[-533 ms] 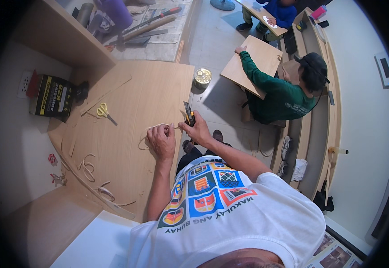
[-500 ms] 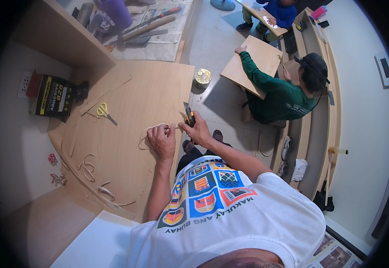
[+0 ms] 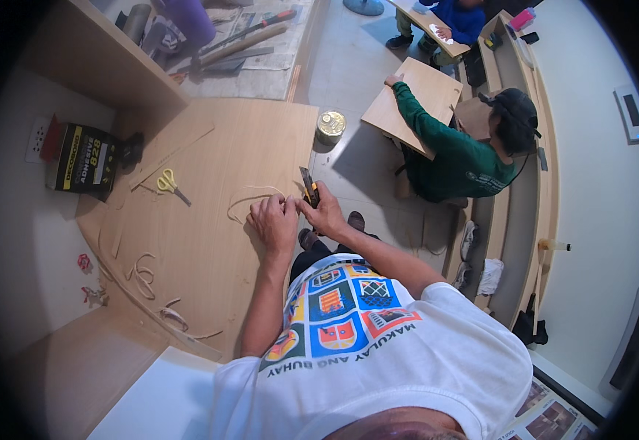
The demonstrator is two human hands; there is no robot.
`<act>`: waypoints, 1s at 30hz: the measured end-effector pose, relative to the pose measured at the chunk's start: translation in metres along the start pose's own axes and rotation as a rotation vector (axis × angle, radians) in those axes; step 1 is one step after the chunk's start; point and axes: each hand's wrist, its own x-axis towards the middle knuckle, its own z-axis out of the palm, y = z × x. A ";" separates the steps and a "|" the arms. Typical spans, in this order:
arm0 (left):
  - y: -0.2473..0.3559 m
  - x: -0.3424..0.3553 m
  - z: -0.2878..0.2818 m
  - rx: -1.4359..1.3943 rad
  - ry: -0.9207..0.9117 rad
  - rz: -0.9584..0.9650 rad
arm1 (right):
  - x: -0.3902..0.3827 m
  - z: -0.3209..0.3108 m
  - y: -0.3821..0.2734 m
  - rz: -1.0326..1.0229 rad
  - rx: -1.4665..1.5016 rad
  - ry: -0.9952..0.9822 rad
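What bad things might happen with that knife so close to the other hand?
1. The right hand holds a yellow utility knife right beside the left hand pressing on the wooden panel; a slip might cut those fingers.
2. The thin curled strip may snag the blade.
3. The tin can by the panel's corner might get knocked.

Left hand (image 3: pixel 274 222) flat, palm down (fingers spread forward); right hand (image 3: pixel 324 213) clenched beside it, hands touching.

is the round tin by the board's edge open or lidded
Lidded, it seems: the round tin stands upright on the floor beside the wooden board, showing a flat gold top.
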 end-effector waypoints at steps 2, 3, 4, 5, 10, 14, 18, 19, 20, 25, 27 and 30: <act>0.005 0.006 -0.008 0.009 -0.102 -0.073 | -0.001 0.000 0.001 0.008 -0.007 -0.004; 0.006 0.010 -0.011 0.014 -0.150 -0.111 | -0.001 -0.001 0.000 0.009 -0.011 -0.008; 0.005 0.012 -0.012 0.009 -0.158 -0.128 | -0.001 -0.001 -0.002 0.021 -0.007 -0.009; 0.005 0.015 -0.013 0.004 -0.166 -0.145 | -0.001 0.000 -0.004 0.033 -0.002 -0.010; 0.004 0.023 -0.013 0.021 -0.219 -0.154 | 0.000 0.001 0.000 0.024 0.012 -0.005; 0.008 0.022 -0.014 0.023 -0.242 -0.149 | -0.001 0.002 0.004 0.028 0.059 -0.020; 0.011 0.016 -0.014 -0.008 -0.144 -0.072 | 0.001 0.000 0.003 0.019 0.071 -0.037; 0.009 0.014 -0.013 -0.008 -0.127 -0.050 | 0.001 -0.001 0.002 0.042 0.064 -0.043; 0.005 0.009 -0.012 -0.009 -0.110 -0.028 | -0.002 -0.001 0.000 0.065 0.057 -0.050; 0.002 0.009 -0.014 -0.059 -0.142 -0.054 | -0.001 -0.002 0.003 0.047 0.063 -0.054; 0.001 0.012 -0.016 -0.085 -0.162 -0.063 | 0.000 -0.001 0.003 0.037 0.080 -0.058; 0.008 0.016 -0.027 -0.095 -0.251 -0.099 | 0.003 -0.001 0.004 0.012 0.089 -0.068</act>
